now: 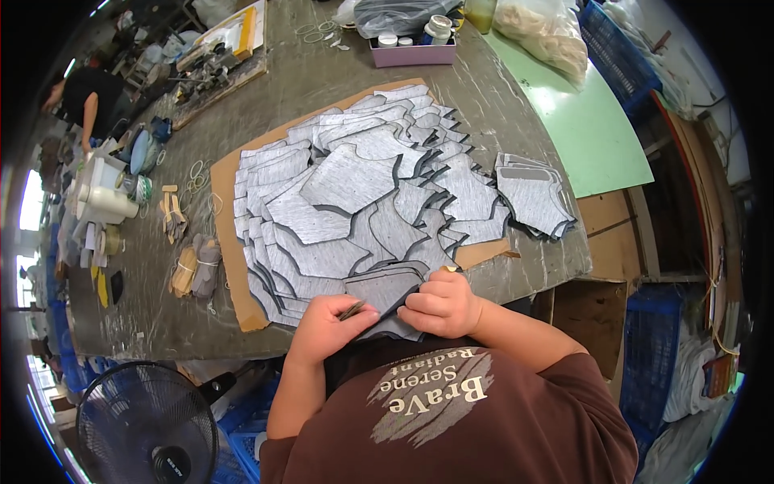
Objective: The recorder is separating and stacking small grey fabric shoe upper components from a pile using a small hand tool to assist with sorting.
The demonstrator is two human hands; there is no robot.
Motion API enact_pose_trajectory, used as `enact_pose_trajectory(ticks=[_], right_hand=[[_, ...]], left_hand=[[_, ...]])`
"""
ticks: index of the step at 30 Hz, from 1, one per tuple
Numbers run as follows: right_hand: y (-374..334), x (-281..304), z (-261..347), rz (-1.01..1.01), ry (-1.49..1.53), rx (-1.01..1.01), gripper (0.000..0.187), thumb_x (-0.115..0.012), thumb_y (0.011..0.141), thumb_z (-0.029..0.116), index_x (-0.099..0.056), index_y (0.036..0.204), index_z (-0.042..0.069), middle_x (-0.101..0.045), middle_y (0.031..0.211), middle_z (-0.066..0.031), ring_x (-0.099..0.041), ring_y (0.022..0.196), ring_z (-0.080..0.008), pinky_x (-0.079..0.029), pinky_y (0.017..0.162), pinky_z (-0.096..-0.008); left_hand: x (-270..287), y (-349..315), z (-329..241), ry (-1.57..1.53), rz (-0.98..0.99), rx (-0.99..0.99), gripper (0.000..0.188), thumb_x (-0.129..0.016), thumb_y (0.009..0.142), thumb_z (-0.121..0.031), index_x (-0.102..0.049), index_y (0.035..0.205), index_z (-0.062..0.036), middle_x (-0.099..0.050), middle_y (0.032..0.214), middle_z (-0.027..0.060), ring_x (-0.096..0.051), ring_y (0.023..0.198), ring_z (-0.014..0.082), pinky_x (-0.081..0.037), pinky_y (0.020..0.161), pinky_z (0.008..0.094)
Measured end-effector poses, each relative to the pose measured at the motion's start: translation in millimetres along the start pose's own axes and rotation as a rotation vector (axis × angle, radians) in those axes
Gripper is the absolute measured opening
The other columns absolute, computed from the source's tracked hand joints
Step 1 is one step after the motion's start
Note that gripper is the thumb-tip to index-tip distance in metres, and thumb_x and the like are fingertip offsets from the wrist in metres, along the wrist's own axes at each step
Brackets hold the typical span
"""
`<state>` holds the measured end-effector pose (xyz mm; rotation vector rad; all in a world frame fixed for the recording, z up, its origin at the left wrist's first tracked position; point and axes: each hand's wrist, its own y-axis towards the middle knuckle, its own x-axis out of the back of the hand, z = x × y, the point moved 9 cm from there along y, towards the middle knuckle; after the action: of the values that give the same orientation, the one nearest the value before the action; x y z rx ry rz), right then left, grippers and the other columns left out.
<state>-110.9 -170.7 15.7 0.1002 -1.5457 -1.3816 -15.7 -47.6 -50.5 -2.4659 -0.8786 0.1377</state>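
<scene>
Near the table's front edge, close to my body, I hold a grey cut piece [385, 284] with a dark edge. It looks like fabric or thin foam with a dark backing. My left hand [329, 327] is closed, pinching a small bundle of thin dark strips [351, 310] at the piece's left side. My right hand [443, 305] is curled into a fist around the piece's dark right edge; something small and yellowish shows at a finger. Just beyond both hands spreads a large heap of overlapping grey cut pieces [351, 179], lying on brown cardboard [228, 234].
A smaller stack of grey pieces [532, 198] lies to the right. Tied strip bundles [195, 268] sit at left. A pink box [414, 55] with jars stands at the back, beside a green sheet [597, 121]. A black fan [149, 419] is lower left; another person [90, 97] is far left.
</scene>
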Motion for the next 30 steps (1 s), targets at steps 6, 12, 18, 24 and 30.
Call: enact_pose_trajectory(ticks=[6, 12, 18, 24, 30], right_hand=[[0, 3, 7, -0.017, 0.035, 0.066, 0.027, -0.063, 0.063, 0.015, -0.064, 0.088, 0.007, -0.056, 0.086, -0.0022, -0.05, 0.062, -0.0127, -0.037, 0.051, -0.0277], [4, 23, -6, -0.086, 0.107, -0.086, 0.022, -0.065, 0.069, 0.006, -0.051, 0.087, 0.005, -0.062, 0.08, -0.0058, -0.051, 0.052, -0.0161, -0.037, 0.049, -0.0292], [-2, 115, -81, 0.045, -0.26, -0.553, 0.013, -0.061, 0.071, 0.002, -0.058, 0.08, 0.01, -0.062, 0.074, -0.006, -0.06, 0.065, -0.0261, -0.045, 0.056, -0.0357], [-66, 160, -172, 0.224, -0.542, -0.852, 0.011, -0.063, 0.08, 0.009, -0.063, 0.09, 0.012, -0.06, 0.078, -0.0052, -0.062, 0.072, -0.0273, -0.048, 0.061, -0.0369], [-36, 153, -143, 0.021, -0.561, -0.967, 0.013, -0.064, 0.081, 0.008, -0.065, 0.094, 0.011, -0.06, 0.084, -0.0073, -0.062, 0.071, -0.0254, -0.049, 0.063, -0.0349]], left_hand=[[-24, 6, 1, 0.003, 0.174, 0.03, 0.012, -0.066, 0.082, -0.01, -0.068, 0.083, 0.0016, -0.058, 0.064, 0.0001, -0.046, 0.061, 0.0053, -0.038, 0.054, 0.0238], [-11, 8, -37, 0.595, -0.185, -0.43, 0.01, -0.059, 0.077, -0.002, -0.063, 0.086, 0.0012, -0.06, 0.075, 0.0179, -0.06, 0.069, 0.0327, -0.046, 0.06, 0.0371], [-5, -5, -46, 0.787, -0.438, -0.613, 0.024, -0.059, 0.069, 0.005, -0.061, 0.092, -0.0008, -0.06, 0.079, 0.0147, -0.059, 0.071, 0.0352, -0.048, 0.062, 0.041], [-12, -4, -45, 0.744, -0.481, -0.704, 0.026, -0.063, 0.067, 0.005, -0.061, 0.092, -0.0012, -0.059, 0.079, 0.014, -0.058, 0.07, 0.034, -0.047, 0.061, 0.0398], [10, -16, -34, 0.334, -0.516, -0.719, 0.026, -0.052, 0.092, -0.015, -0.057, 0.11, 0.0023, -0.052, 0.083, 0.008, -0.048, 0.066, 0.0172, -0.04, 0.058, 0.0272]])
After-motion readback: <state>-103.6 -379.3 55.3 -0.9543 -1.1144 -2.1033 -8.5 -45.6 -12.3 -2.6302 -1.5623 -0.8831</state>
